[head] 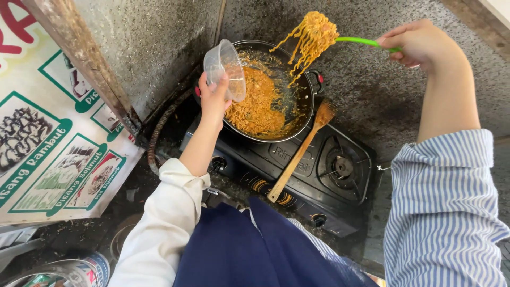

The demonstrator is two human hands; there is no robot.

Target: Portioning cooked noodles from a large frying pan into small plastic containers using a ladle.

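Head view, noodles (311, 37) hanging left of right hand (417, 45), above pan (303, 114)

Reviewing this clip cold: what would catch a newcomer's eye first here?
First, the clump of orange noodles dangling high over the black pan, lifted on a green utensil in the right hand. Next, the left hand tilts a clear plastic container at the pan's near-left rim. A wooden spatula leans across the black gas stove.
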